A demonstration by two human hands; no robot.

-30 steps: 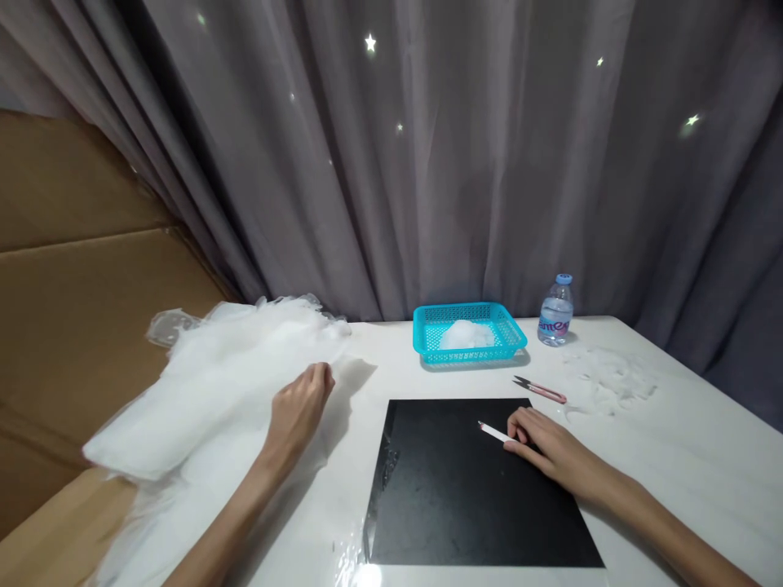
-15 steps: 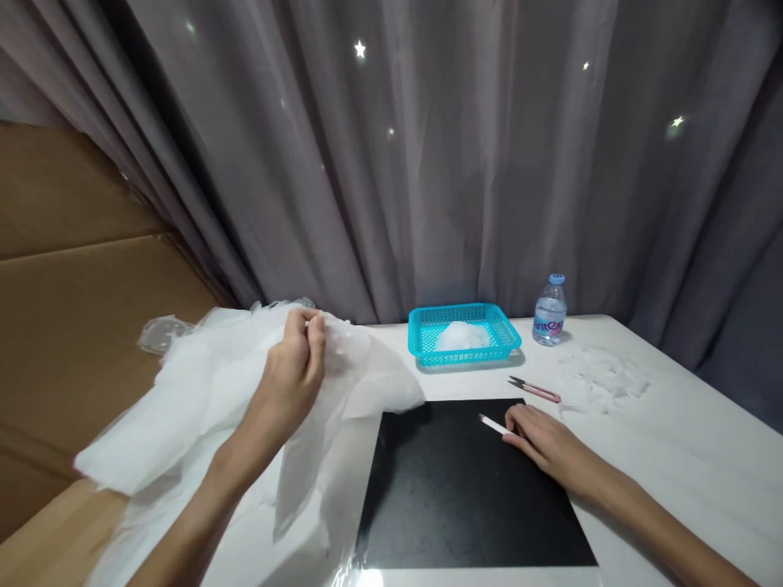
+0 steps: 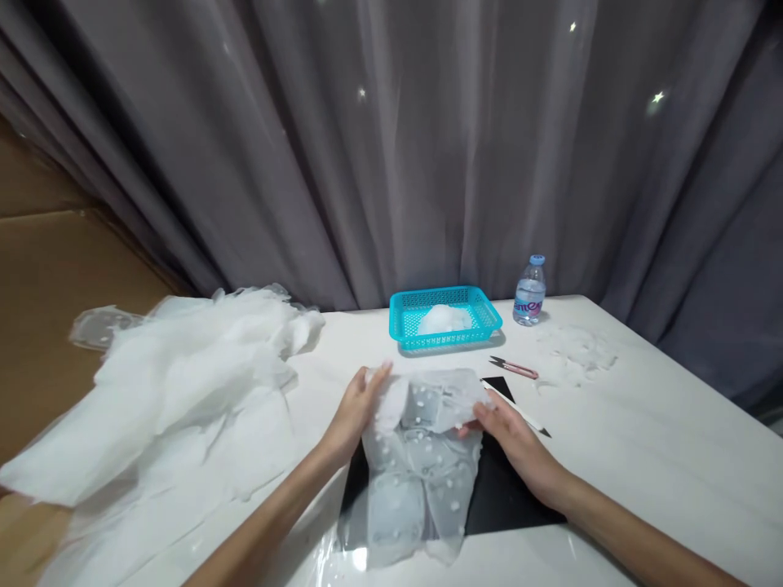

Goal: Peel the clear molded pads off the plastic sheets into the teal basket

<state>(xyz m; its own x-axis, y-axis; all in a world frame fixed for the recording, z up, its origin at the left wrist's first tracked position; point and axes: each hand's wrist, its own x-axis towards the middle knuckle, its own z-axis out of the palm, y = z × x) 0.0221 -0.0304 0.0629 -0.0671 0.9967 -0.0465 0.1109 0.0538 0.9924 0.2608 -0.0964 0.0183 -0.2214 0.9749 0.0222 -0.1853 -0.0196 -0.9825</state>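
A sheer white fabric piece with small white dots [image 3: 422, 465] hangs spread over the black mat [image 3: 514, 489]. My left hand [image 3: 360, 403] grips its upper left edge. At its upper right edge, my right hand [image 3: 510, 436] pinches the fabric, and a white pen-like tool [image 3: 532, 420] with a dark tip lies along that hand, partly hidden by it. A large heap of white sheer fabric [image 3: 201, 383] covers the left part of the table.
Behind the mat stands a blue basket [image 3: 397, 330] holding white material [image 3: 445, 319]. To its right are a water bottle [image 3: 529, 293], small pink-handled snips [image 3: 514, 368] and white scraps [image 3: 581, 355]. Cardboard [image 3: 61, 269] stands at the left, a grey curtain [image 3: 428, 163] behind.
My left hand has moved right from the heap, bringing a dotted fabric piece over the mat. My right hand now grips its other side. The camera view has shifted slightly.
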